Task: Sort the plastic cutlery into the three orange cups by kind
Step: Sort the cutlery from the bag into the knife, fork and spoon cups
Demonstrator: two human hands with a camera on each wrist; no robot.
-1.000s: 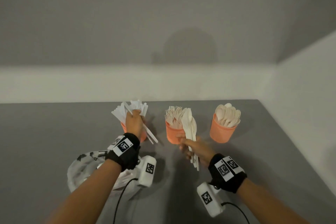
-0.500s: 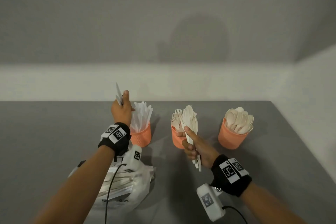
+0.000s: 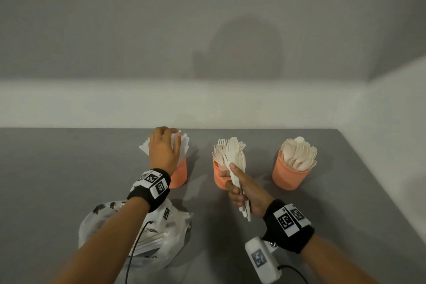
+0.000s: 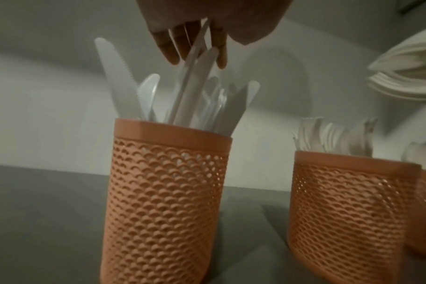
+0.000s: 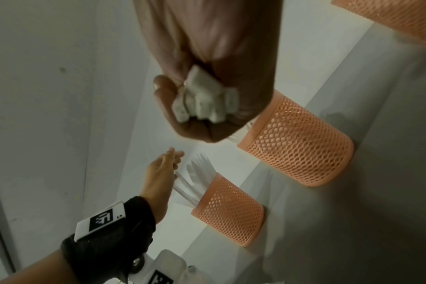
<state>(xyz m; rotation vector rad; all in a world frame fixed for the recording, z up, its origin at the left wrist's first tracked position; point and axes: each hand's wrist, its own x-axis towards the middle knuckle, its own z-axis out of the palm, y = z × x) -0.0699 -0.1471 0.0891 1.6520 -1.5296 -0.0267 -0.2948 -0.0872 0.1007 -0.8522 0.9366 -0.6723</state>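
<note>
White knife [image 4: 188, 82] near upright in left cup [image 4: 163, 192], pinched by left hand [image 3: 162, 152]; right hand [image 3: 246, 191] grips cutlery bundle [image 3: 234, 154], heads up.

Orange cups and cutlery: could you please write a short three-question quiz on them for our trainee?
1. Fill in: the left hand pinches a ____ over the leftmost cup.
2. True or false: the right hand grips a bundle of cutlery.
3. Which cup holds the spoons? A the leftmost cup; B the middle cup; C the rightmost cup.
Key: 1 knife; 2 true; 3 C.
</note>
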